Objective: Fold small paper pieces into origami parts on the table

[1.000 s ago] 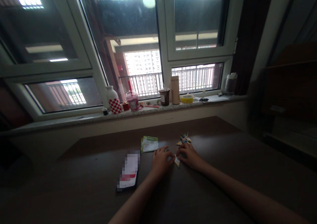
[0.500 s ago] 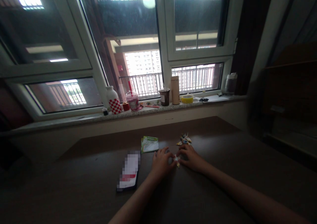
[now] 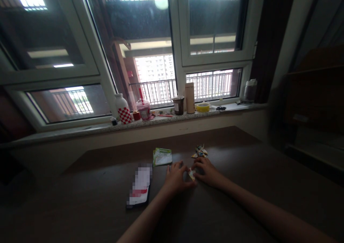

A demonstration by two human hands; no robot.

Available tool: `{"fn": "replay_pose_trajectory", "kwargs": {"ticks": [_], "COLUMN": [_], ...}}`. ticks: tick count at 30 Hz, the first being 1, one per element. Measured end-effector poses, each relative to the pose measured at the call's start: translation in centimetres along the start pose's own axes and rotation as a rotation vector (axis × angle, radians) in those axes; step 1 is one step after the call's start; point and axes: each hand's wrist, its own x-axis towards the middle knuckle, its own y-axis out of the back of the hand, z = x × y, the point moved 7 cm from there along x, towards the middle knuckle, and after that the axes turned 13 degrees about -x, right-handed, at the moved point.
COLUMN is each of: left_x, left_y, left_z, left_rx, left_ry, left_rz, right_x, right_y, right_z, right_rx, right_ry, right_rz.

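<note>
A small piece of folded printed paper (image 3: 191, 174) lies on the dark brown table, between my two hands. My left hand (image 3: 175, 176) holds its left side, thumb at the near corner and index finger at the far one. From the right, my right hand (image 3: 206, 170) pinches the paper with bent fingers. Just beyond that hand sits a small heap of pointed folded paper pieces (image 3: 200, 151), whitish with yellow and blue print. Green-and-white paper sheets (image 3: 163, 157) lie stacked beyond my left hand. The exact fold of the held piece is too small to tell.
A phone (image 3: 139, 185) with a blurred-out screen lies left of my left hand. Along the windowsill (image 3: 102, 127) stand a checkered bottle (image 3: 123, 109), a pink drink cup (image 3: 143, 109), a dark drink cup (image 3: 178, 105), a tan flask (image 3: 189, 98), yellow tape (image 3: 202, 108) and scissors (image 3: 221, 108).
My left thumb has moved nearer to me and to the right, opening the gap between thumb and index finger. More of the paper shows now. My right hand has barely moved.
</note>
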Motion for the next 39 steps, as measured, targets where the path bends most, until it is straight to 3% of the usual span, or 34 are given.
{"fn": "replay_pose_trajectory", "kwargs": {"ticks": [11,22,30,34,39], "left_x": [0.4,0.3,0.9,1.0,0.9], "left_y": [0.0,0.3,-0.1,-0.1,0.1], "left_z": [-1.2,-1.0,-1.1,-0.7,-0.4], "left_rx": [-0.057,-0.071,-0.091,-0.09,-0.102], "left_ry": [0.018,0.028,0.096,0.123,0.117], "left_rz": [-0.012,0.054,0.158,0.182,0.234], "right_x": [-0.4,-0.8,-0.1,0.6,1.0], "right_y": [0.4,0.5,0.4,-0.2,-0.3], "right_z": [-0.4,-0.5,0.5,0.8,0.9], "right_rx": [-0.004,0.013,0.096,0.043,-0.096], "right_ry": [0.028,0.068,-0.017,-0.007,-0.095], "right_rz": [-0.023,-0.056,0.062,0.085,0.071]}}
